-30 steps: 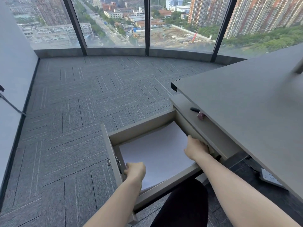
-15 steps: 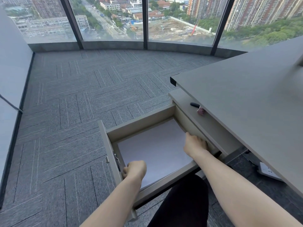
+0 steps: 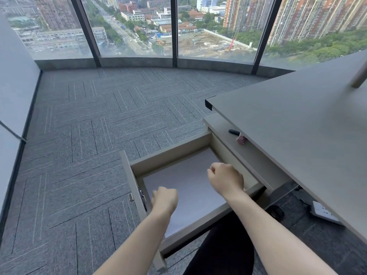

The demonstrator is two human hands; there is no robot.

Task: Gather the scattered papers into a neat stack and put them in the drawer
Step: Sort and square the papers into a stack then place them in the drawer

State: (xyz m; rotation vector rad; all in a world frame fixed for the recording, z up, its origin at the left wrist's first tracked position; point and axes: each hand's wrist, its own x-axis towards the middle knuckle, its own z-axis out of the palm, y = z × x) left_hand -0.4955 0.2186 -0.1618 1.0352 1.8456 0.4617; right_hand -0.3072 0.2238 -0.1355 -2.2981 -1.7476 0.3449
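One head-worn camera looks steeply down, close above the open drawer [image 3: 174, 161], seemingly wide-angle

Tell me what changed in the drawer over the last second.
Both hands let go of the papers and lifted off: the left hand and right hand now hover above them with fingers curled, holding nothing. The papers stay flat in the open drawer.

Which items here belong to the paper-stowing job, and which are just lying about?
Job: papers lying flat in the open drawer; left hand and right hand above them.

Lying about: black marker and small pink item on the shelf under the desk; power strip on the floor.
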